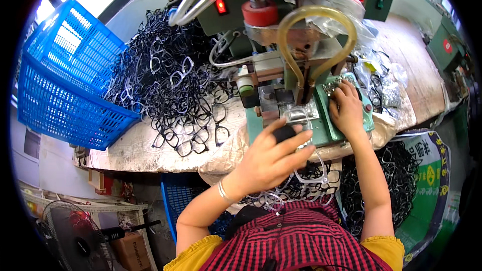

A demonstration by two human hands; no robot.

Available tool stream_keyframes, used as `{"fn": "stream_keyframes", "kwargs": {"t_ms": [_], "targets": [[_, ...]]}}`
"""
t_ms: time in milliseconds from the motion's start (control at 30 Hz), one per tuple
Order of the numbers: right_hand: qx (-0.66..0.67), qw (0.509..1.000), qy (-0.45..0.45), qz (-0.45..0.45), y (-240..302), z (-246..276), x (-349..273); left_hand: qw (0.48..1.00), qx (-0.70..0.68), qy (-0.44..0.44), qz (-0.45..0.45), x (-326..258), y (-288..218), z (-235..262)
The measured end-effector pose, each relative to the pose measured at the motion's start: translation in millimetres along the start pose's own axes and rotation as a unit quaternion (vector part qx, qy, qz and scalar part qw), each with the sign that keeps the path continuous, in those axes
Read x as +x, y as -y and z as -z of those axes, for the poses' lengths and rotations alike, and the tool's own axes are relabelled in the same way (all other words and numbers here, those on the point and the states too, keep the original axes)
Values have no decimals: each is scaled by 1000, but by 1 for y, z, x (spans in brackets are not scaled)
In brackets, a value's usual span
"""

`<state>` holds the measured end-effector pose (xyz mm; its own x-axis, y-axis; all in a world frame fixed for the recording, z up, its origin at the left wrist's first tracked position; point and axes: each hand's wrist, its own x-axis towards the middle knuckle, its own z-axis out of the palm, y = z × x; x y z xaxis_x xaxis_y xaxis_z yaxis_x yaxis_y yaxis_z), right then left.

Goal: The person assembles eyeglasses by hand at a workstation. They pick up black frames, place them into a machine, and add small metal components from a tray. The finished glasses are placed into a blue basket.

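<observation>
My left hand (273,158) is in front of the press, with a black cover (284,134) on one finger and a silver bangle at the wrist. It holds a clear eyeglass frame (323,163), one part of which lies by the metal die (296,114) while the other hangs below my fingers. My right hand (347,110) rests on the right side of the green press base (329,128). Its curled fingers are at a small heap of shiny metal parts (330,88); whether a part is between the fingertips is hidden.
Above the die stand the press head with a red collar (260,14) and a looped yellow hose (317,12). A large heap of dark eyeglass frames (165,70) and a blue basket (75,115) lie left. Sacked frames (384,180) sit below right; a fan (75,236) stands lower left.
</observation>
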<state>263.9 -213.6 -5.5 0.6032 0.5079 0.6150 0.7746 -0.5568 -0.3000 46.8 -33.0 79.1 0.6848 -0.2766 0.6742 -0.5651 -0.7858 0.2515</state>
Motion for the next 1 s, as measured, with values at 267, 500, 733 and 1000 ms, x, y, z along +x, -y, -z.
{"fn": "stream_keyframes", "kwargs": {"t_ms": [267,500,733,1000], "targets": [[507,748,-201,-378,-45,20,-52,889,132,-259,354,-77,6,76],[524,785,-153,-294,1,-22,-2,817,286,9,501,-96,92,22],[292,903,-116,-293,-5,28,-43,821,277,-15,500,-121,105,-17],[334,918,-69,-203,40,81,-40,839,-127,-316,425,-93,80,15]]}}
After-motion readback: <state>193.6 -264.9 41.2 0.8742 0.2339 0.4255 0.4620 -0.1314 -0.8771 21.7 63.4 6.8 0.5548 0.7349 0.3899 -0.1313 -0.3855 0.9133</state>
